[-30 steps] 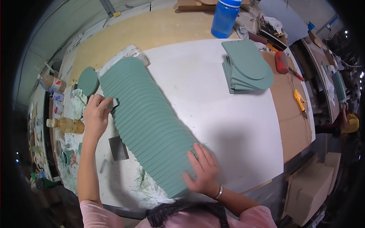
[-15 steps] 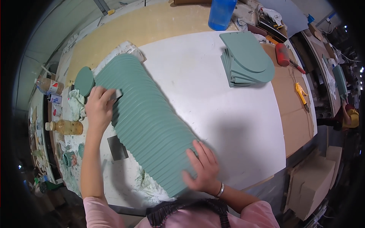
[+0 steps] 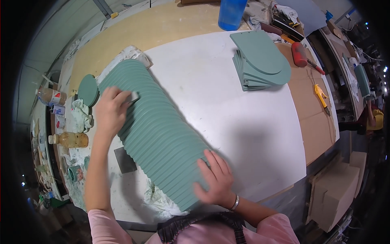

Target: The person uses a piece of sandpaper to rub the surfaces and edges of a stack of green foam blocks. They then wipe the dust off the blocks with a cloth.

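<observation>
A long row of green rounded boards (image 3: 160,130), packed tightly side by side, lies slantwise on the white board (image 3: 243,118). Toward its far left part, my left hand (image 3: 110,110) pinches a small grey block (image 3: 133,96), which is over the boards' curved edges; whether it touches them I cannot tell. My right hand (image 3: 216,179) lies on the near right end of the row, thumb and fingers apart. A crumpled, stained cloth (image 3: 156,199) shows under the near left side. Beside the row is a dark flat square sheet (image 3: 125,160).
Several matching green boards (image 3: 262,61) are stacked at the far right. Near them are a red mallet (image 3: 299,55) and a yellow-handled tool (image 3: 321,95) on cardboard. A green disc (image 3: 88,90), a rag (image 3: 81,116) and a bottle of yellowish liquid (image 3: 69,140) stand left; a blue container (image 3: 232,15) behind.
My left hand has shifted slightly right across the boards with the grey block. My right hand stays in place on the near end. The view has moved slightly.
</observation>
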`<state>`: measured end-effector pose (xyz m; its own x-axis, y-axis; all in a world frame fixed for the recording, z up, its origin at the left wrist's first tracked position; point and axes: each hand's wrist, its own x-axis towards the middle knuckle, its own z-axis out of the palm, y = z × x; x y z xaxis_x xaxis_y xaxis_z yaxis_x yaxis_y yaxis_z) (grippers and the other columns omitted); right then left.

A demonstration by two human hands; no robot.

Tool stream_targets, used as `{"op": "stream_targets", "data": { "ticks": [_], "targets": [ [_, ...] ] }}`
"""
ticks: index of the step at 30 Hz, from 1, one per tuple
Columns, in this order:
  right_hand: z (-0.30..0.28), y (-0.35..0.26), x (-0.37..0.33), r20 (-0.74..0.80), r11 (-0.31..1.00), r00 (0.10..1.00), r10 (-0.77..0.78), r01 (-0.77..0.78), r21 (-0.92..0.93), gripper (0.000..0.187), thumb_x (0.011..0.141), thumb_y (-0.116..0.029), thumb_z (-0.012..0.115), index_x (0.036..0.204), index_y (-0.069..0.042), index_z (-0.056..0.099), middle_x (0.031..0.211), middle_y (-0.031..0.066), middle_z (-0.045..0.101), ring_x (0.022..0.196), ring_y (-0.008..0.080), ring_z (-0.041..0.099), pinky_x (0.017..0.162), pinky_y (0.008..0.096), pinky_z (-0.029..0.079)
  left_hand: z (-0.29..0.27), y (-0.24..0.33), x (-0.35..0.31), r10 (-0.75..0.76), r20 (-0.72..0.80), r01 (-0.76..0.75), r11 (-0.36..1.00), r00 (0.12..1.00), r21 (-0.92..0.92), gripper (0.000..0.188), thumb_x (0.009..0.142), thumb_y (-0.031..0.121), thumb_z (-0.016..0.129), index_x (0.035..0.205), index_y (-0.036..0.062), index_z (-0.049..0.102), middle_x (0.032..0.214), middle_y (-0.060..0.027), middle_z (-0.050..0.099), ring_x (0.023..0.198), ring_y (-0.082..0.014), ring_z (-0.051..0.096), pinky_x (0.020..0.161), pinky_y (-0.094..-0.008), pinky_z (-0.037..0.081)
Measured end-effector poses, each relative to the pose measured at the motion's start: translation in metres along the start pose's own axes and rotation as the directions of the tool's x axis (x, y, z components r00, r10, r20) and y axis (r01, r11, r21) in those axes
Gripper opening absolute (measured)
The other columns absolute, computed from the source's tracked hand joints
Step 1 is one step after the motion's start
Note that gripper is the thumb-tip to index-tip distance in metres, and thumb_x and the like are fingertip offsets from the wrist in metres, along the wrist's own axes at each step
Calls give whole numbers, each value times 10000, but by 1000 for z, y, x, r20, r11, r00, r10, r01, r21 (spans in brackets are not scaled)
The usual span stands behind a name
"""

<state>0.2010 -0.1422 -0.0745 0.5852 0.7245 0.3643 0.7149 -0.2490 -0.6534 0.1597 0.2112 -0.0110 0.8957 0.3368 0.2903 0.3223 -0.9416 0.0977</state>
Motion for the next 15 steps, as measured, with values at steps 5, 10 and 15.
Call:
{"op": "stream_targets", "data": {
  "ticks": [5, 10, 15],
  "targets": [
    [2, -4, 5, 13, 1000, 1000, 3, -3, 5, 567, 708, -219, 716, 1222, 20, 699, 1383, 271, 617, 1263, 412, 601, 1057, 477, 468, 12, -4, 9, 24, -42, -24, 1000, 999, -8, 296, 798, 24, 739, 1087, 92, 738, 966, -81, 616, 962, -298, 611, 792, -413, 525],
    [2, -1, 3, -18, 1000, 1000, 18, -18, 15, 571, 706, -231, 725, 1221, 16, 700, 1372, 276, 621, 1252, 416, 607, 1040, 483, 481, -11, -43, -64, -138, -13, 138, 990, 990, -14, 331, 804, -20, 731, 1124, 63, 730, 941, -96, 587, 902, -297, 606, 769, -390, 502],
    [3, -4, 5, -40, 1000, 999, 9, -7, 29, 569, 705, -230, 723, 1216, 18, 700, 1373, 281, 619, 1233, 422, 616, 1025, 484, 492, -25, -42, -81, -277, -39, 274, 960, 960, -67, 321, 776, -53, 767, 1083, 36, 730, 935, -94, 596, 855, -269, 610, 726, -358, 515]
  ]
}}
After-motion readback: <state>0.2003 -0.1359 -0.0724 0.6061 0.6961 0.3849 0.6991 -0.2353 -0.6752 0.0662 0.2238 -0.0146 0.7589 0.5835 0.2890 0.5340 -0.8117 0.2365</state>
